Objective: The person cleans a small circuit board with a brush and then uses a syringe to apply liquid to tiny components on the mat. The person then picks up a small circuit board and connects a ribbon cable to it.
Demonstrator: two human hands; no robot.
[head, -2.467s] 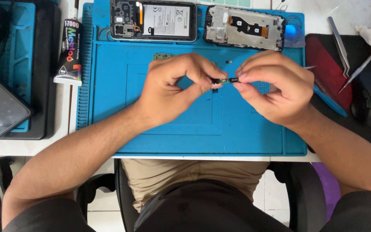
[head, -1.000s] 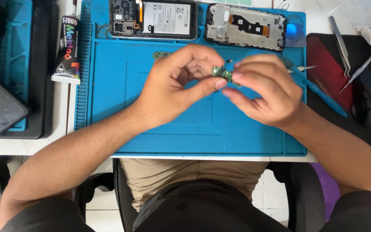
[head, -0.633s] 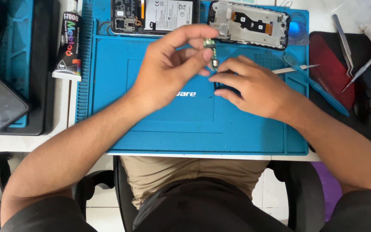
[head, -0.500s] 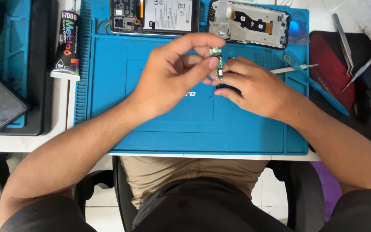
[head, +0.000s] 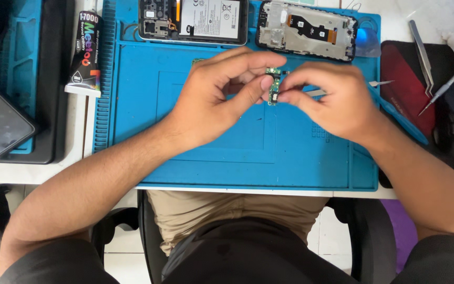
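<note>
White table [head: 437, 16] carries a blue work mat [head: 211, 152]; black chair [head: 363, 242] stands on pale tiled floor [head: 124, 257].

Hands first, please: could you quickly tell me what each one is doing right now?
Left hand: closed, pinching the small green circuit board above the blue mat.
Right hand: closed, pinching the same board from the other side.

I hold a small green circuit board [head: 274, 85] pinched between the fingertips of both hands, above the middle of the blue work mat [head: 227, 158]. It is narrow and stands roughly upright, long side running top to bottom. Tiny dark and metallic parts dot its face; my fingers cover its edges.
</note>
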